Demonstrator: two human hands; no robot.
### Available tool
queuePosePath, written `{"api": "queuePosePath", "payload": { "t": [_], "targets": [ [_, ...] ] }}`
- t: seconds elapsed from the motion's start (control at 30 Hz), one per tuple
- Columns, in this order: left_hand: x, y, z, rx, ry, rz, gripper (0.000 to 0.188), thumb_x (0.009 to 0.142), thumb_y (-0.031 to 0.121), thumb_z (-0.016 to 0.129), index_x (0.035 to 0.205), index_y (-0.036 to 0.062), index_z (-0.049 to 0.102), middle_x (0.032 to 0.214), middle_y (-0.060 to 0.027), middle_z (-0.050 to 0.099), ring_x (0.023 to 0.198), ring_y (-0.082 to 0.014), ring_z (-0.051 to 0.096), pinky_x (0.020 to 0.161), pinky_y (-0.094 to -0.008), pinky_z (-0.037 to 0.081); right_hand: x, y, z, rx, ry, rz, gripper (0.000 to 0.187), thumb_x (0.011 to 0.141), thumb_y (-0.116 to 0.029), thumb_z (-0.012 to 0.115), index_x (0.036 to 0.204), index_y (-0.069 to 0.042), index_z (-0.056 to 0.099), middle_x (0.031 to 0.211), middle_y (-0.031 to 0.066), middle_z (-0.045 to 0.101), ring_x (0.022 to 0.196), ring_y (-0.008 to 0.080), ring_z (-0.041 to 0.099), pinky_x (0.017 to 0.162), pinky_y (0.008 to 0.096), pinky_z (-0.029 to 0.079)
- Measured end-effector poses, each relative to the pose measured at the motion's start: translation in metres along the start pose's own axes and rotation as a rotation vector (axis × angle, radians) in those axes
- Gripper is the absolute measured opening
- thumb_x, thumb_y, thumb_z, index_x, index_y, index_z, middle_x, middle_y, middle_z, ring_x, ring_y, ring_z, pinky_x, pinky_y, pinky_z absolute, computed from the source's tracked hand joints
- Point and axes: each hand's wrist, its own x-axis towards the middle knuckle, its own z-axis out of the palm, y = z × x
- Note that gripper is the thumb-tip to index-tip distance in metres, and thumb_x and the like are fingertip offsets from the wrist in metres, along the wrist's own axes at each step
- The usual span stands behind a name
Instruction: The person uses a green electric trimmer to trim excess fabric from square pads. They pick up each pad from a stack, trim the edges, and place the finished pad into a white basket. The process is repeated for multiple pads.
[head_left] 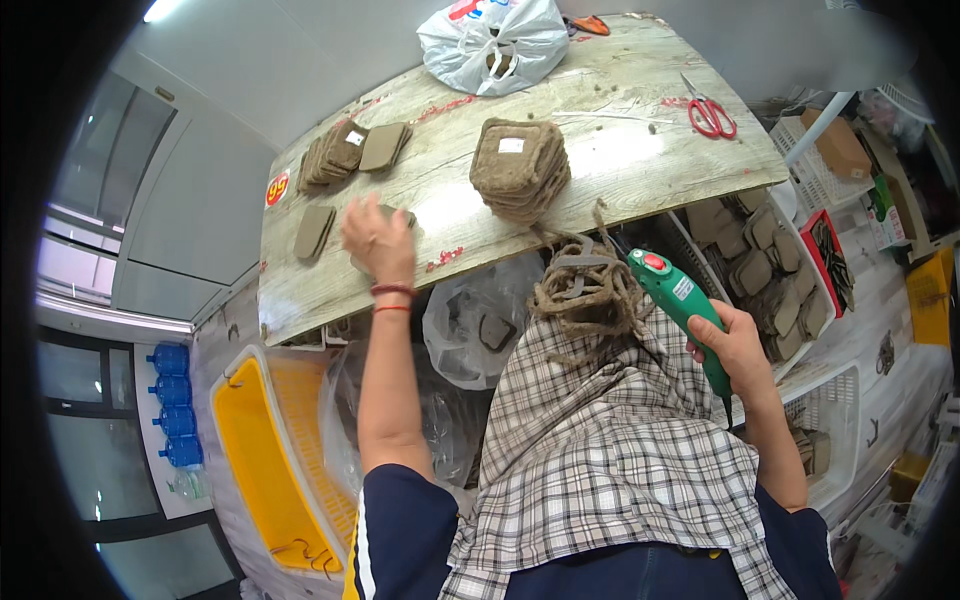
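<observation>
My right hand (pixel 735 345) is wrapped round a green corded power tool (pixel 680 295) with a red button. Its narrow tip points at the table edge, beside a tangle of fuzzy brown strips (pixel 585 290) on my lap. My left hand (pixel 378 240), slightly blurred, is over the table's left part with fingers apart. A grey-brown pad (pixel 403 216) shows partly beside its fingers; whether they touch it is hidden. Left of the hand lie flat grey-brown pads (pixel 314 232). Behind it are a leaning row of fuzzy brown pads (pixel 335 150) and a smooth pad (pixel 385 147).
On the wooden table (pixel 440 190) stand a stack of fuzzy square pads (pixel 515 165), a white plastic bag (pixel 495 50) and red-handled scissors (pixel 711 117). Below are clear plastic bags (pixel 475 325), a yellow-lined basket (pixel 255 430) and a crate of pads (pixel 815 310).
</observation>
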Motion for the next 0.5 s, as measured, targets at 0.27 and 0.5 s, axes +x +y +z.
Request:
{"api": "queuePosePath", "payload": {
  "t": [0.27,0.5],
  "targets": [
    [0.035,0.159,0.003,-0.245,-0.633,0.056,0.057,0.079,0.047,0.064,0.111,0.0001,0.062,0.115,-0.0206,0.060,0.113,-0.0353,0.052,0.098,-0.0453,0.037,-0.008,-0.001,0.002,0.017,0.019,0.006,0.031,0.087,-0.028,0.068,0.096,0.001,0.063,0.072,0.0024,0.060,0.062,0.0070,0.053,0.057,0.0230,0.045],
    [0.044,0.145,0.001,-0.404,-0.437,0.069,0.034,0.078,0.014,0.047,0.106,0.0014,0.062,0.093,-0.0265,0.065,0.090,-0.0404,0.063,0.084,-0.0464,0.048,-0.010,0.007,-0.004,0.043,0.043,-0.037,0.030,0.086,-0.027,0.070,0.096,0.002,0.063,0.072,0.0026,0.060,0.063,0.0064,0.054,0.056,0.0227,0.045]
  ]
}}
